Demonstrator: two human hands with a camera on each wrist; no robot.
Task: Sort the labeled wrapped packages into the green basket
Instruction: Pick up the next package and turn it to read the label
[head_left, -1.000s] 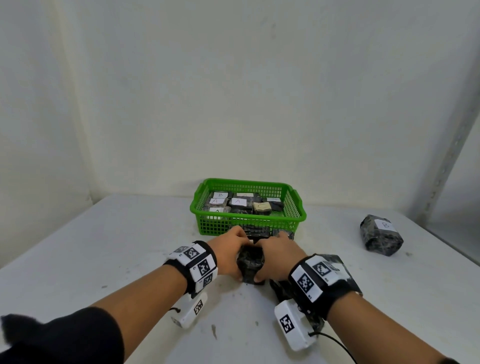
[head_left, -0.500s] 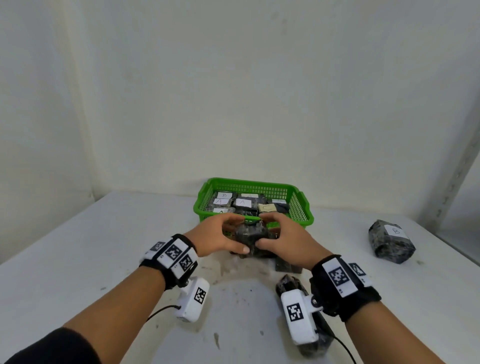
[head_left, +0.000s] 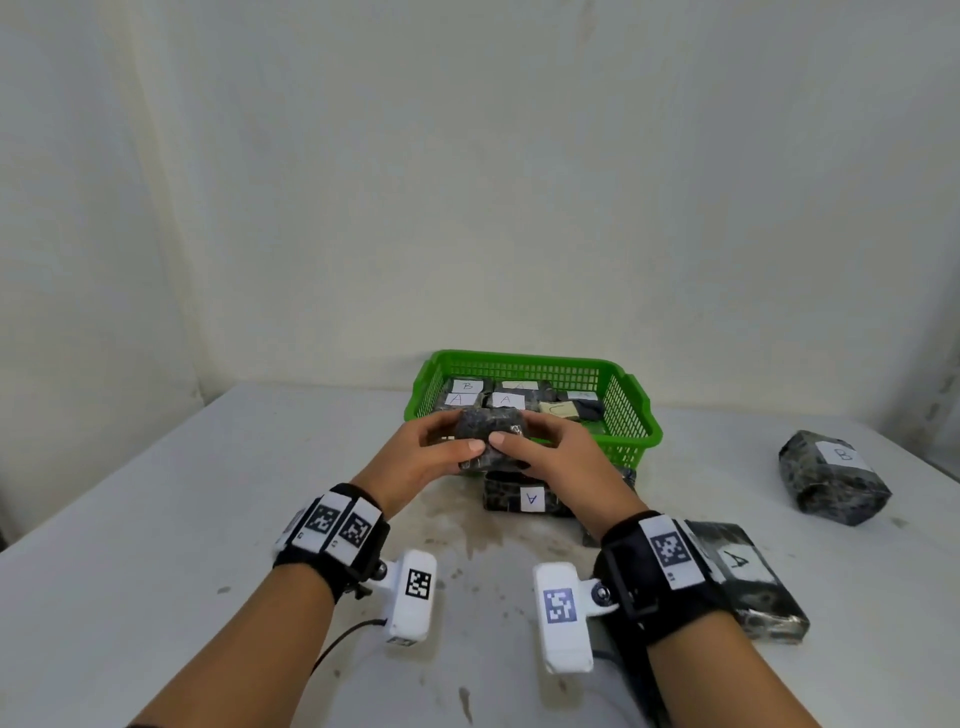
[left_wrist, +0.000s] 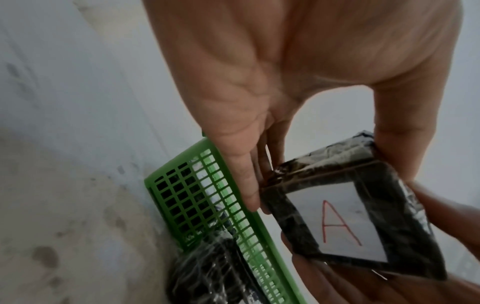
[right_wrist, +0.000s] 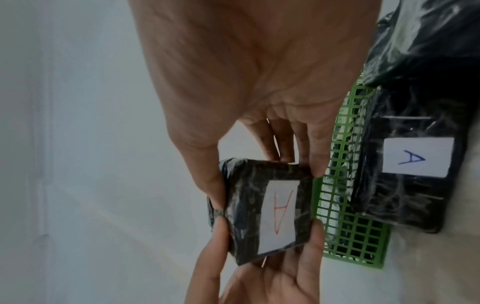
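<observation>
Now we are mid-carry: our left hand (head_left: 426, 457) and right hand (head_left: 550, 457) together pinch one dark wrapped package (head_left: 488, 434), thumbs on the near side and fingers curled round the ends, holding it in the air just over the near rim of the green basket (head_left: 631, 410). Its label, a red A, faces down toward the wrist cameras. Next, we judge, it must go forward over the rim and down onto the packages inside, then both hands let go. Counting: one basket; at least five labelled packages in it, though we cannot tell exactly; one in hand; three on the counter (head_left: 156, 519): an A package (head_left: 524, 499) just before the basket, another A (head_left: 748, 582) by our right wrist, a B (head_left: 831, 478) well apart to the right
</observation>
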